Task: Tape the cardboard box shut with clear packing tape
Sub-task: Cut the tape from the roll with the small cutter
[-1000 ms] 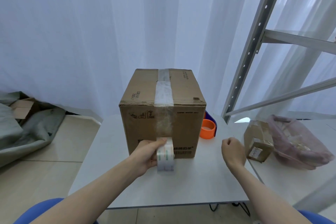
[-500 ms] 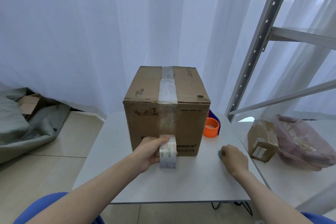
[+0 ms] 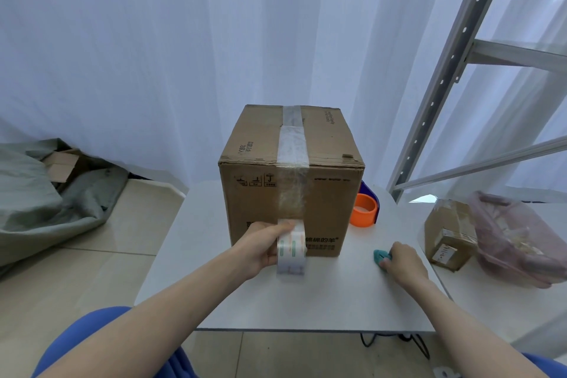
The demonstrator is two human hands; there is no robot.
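Observation:
A closed cardboard box (image 3: 331,193) stands on a white table (image 3: 322,301). A strip of clear tape (image 3: 293,147) runs along its top seam and down the front face. The strip ends at a roll of clear packing tape (image 3: 291,247), held low against the box's front by my left hand (image 3: 260,244). My right hand (image 3: 402,264) rests on the table to the right of the box, fingers closed on a small teal object (image 3: 380,255).
An orange tape roll (image 3: 363,212) lies right of the box, with something blue behind it. Further right, a second surface holds a small cardboard parcel (image 3: 449,235) and a pink plastic bag (image 3: 521,239). A metal shelf frame (image 3: 435,92) rises at right. Grey cloth (image 3: 46,193) lies on the floor left.
My right hand came down from mid-air onto the table and closed on the teal object. My left hand has stayed on the tape roll at the box's front.

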